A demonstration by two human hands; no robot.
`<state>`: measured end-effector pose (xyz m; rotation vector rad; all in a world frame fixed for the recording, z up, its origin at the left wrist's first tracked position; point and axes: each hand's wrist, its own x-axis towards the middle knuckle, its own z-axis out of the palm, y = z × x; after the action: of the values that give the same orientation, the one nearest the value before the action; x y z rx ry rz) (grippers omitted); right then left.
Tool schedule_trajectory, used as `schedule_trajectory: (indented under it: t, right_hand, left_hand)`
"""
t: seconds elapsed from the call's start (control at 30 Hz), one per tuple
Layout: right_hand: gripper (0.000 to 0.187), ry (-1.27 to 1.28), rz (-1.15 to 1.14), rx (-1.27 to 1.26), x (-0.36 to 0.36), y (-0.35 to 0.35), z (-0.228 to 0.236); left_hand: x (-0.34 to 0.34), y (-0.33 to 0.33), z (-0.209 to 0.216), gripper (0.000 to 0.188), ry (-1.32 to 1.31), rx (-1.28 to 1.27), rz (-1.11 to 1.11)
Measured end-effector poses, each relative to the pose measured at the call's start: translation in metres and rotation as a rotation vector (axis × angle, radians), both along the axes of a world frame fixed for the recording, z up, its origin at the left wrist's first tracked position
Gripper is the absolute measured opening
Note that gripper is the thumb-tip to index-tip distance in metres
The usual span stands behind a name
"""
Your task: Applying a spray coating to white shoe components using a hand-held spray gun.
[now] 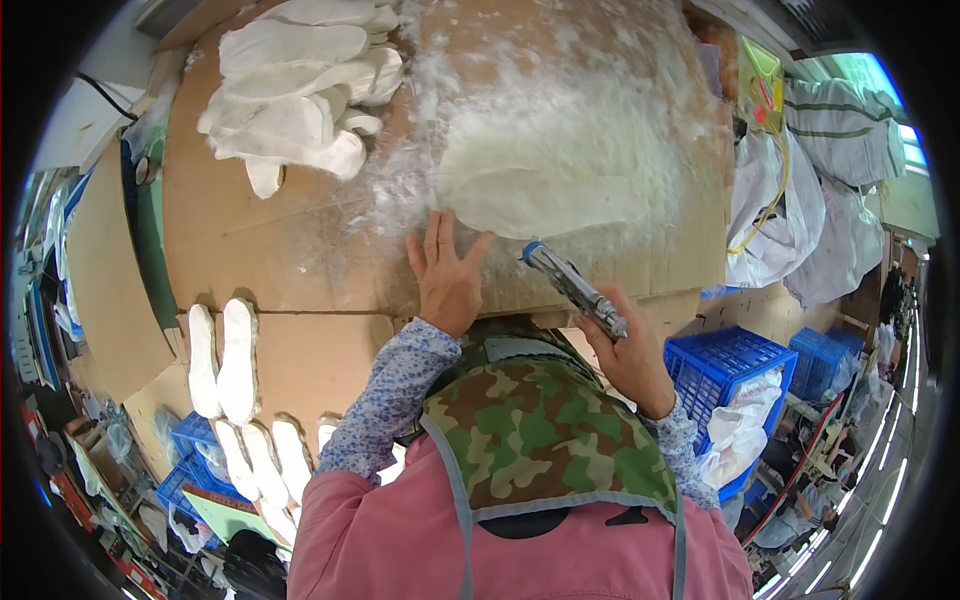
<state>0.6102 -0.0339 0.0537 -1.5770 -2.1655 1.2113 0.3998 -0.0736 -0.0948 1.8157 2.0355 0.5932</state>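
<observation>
A pale, flat insole-shaped piece lies on the cardboard in front of me, among a whitish, fuzzy coating. My left hand rests palm down by its near left end, fingers spread and holding nothing; a fingertip is close to or on its edge, I cannot tell which. In my right hand is a silver spray gun with a blue tip, its handle wrapped by my fingers. The tip points toward the near edge of the pale piece, a short way off it.
White insoles lie heaped on the cardboard-covered table at the far left. More insoles are set in rows on a lower board at near left. A blue crate with white plastic stands to the right, below white sacks and a yellow hose.
</observation>
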Motion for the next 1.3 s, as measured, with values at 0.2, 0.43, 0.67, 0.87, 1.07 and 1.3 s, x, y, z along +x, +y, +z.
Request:
schedule_trajectory:
  t: [0.2, 0.43, 0.67, 0.87, 1.07, 1.3]
  right_hand:
    - [0.024, 0.013, -0.172, -0.095, 0.025, -0.004, -0.002]
    - [0.024, 0.061, -0.140, -0.050, 0.021, 0.001, 0.002]
    - [0.024, 0.057, -0.043, -0.008, 0.007, 0.003, 0.012]
    - [0.025, 0.056, -0.051, -0.002, 0.024, -0.001, 0.009]
    - [0.024, 0.039, -0.133, -0.017, 0.049, -0.006, 0.004]
    - [0.023, 0.050, -0.220, 0.044, 0.070, -0.007, 0.000]
  left_hand:
    - [0.003, 0.002, 0.001, 0.051, 0.034, -0.020, 0.000]
    - [0.005, 0.002, 0.001, 0.049, 0.029, 0.004, 0.021]
    - [0.006, 0.001, 0.003, 0.050, -0.003, 0.032, 0.029]
    - [0.009, 0.002, 0.001, 0.050, 0.036, 0.009, 0.021]
    - [0.008, 0.004, 0.001, 0.047, 0.006, -0.012, 0.046]
    - [0.003, 0.011, -0.002, 0.043, -0.098, 0.105, 0.072]
